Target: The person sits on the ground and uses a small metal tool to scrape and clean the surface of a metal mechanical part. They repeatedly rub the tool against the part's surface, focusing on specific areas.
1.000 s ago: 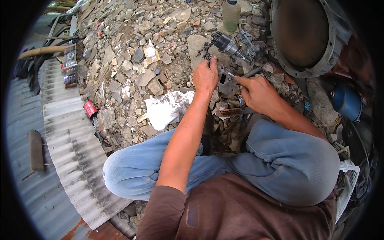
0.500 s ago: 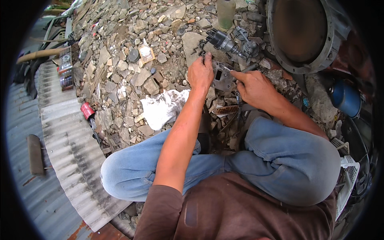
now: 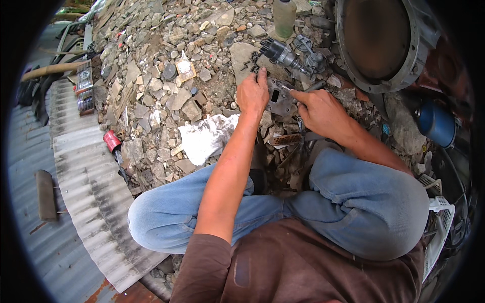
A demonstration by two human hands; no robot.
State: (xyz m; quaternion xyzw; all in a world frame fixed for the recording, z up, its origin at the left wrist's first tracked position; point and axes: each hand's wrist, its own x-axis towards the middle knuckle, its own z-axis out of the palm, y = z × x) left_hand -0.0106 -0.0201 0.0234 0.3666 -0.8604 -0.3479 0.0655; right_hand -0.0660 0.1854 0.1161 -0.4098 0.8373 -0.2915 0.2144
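A flat gray metal plate (image 3: 279, 105) with a dark rectangular opening lies ahead of me. My left hand (image 3: 252, 90) grips its left edge, thumb upward, near some small black parts (image 3: 250, 63). My right hand (image 3: 318, 111) is curled at the plate's right side, index finger forward on a thin pale tool (image 3: 287, 88), whose end rests on the plate. A dark cylindrical mechanical assembly with a black cap (image 3: 293, 58) lies just beyond the plate. A white stained cloth (image 3: 199, 139) lies left of my left wrist, and a wrench (image 3: 301, 123) below the plate.
Broken stones cover the ground. A large metal housing (image 3: 348, 60), a blue canister (image 3: 434, 129) and white plastic crate pieces (image 3: 438, 232) are at right. A greenish bottle (image 3: 283, 20) stands ahead. Corrugated sheets (image 3: 91, 171), a red object (image 3: 112, 141) and a wooden handle (image 3: 48, 69) lie left.
The whole scene has shifted slightly left and up in the view since a second ago. My hands stay at the plate, with only very slight movement against it.
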